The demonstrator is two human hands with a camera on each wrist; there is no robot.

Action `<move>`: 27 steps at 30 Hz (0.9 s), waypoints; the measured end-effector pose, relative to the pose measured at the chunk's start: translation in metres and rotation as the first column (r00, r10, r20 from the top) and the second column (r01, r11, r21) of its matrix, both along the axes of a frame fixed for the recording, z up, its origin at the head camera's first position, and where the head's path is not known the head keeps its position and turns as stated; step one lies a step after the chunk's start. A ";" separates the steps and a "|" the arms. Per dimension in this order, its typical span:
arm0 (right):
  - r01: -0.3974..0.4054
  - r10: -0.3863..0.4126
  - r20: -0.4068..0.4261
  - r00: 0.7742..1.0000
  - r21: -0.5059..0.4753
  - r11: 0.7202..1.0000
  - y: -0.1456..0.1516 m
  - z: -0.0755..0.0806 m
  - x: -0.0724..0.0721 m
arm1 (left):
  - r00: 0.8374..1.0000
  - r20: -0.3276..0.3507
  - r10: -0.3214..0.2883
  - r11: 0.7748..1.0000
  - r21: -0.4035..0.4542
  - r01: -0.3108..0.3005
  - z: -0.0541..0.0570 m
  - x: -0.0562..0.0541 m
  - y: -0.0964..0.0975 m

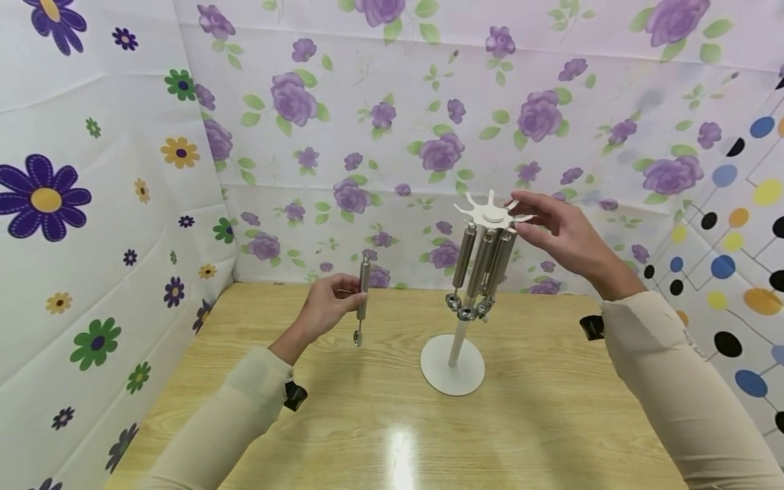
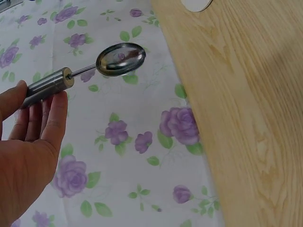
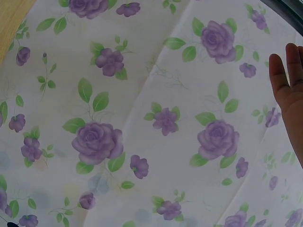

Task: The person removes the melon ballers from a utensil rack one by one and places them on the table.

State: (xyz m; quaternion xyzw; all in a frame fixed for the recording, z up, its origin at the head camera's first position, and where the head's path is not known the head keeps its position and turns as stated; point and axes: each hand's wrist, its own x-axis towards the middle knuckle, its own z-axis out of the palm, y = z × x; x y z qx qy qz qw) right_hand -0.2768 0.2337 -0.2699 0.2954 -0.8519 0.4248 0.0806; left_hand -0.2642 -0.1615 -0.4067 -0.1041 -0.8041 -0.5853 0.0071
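In the head view my left hand [image 1: 331, 304] pinches the handle of a small steel scoop [image 1: 364, 286], which hangs upright, bowl end down. The left wrist view shows the scoop's oval bowl [image 2: 121, 59] on a thin shaft beyond the fingers. My right hand [image 1: 560, 231] is at the top of a white rack [image 1: 486, 212] with radiating arms, thumb and fingers apart around one arm's tip. Several steel utensils [image 1: 484, 262] hang from the rack by their handle ends, one right by the right thumb. Only part of the right hand [image 3: 291, 90] shows in its wrist view.
The rack stands on a round white base [image 1: 452, 378] on a wooden table [image 1: 367, 415]. A rose-patterned cloth [image 1: 404, 122] hangs close behind it. Patterned cloths also line the left side [image 1: 110, 286] and the right side [image 1: 735, 272].
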 end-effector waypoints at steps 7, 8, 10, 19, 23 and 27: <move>-0.006 0.006 -0.019 1.000 -0.014 1.000 0.002 -0.001 0.002 | 0.999 0.038 0.014 0.999 0.039 -0.015 -0.016 0.002 0.012; 0.000 0.000 -0.020 1.000 -0.018 1.000 0.002 -0.001 0.002 | 0.999 0.046 0.014 0.999 0.043 -0.016 -0.016 0.005 0.016; 0.006 -0.006 -0.035 0.999 -0.017 1.000 0.001 -0.002 0.002 | 0.998 0.067 0.018 0.998 0.052 -0.022 -0.023 0.008 0.021; -0.014 0.012 -0.068 0.998 -0.025 1.000 -0.001 -0.005 0.000 | 0.992 0.123 0.030 0.998 0.059 -0.038 -0.070 0.007 0.036; -0.008 0.006 -0.081 0.997 -0.030 1.000 -0.001 -0.005 0.000 | 0.989 0.141 0.036 0.998 0.054 -0.044 -0.083 0.007 0.041; -0.010 0.007 -0.097 0.995 -0.030 1.000 -0.001 -0.005 0.000 | 0.983 0.178 0.046 0.998 0.031 -0.052 -0.096 0.008 0.046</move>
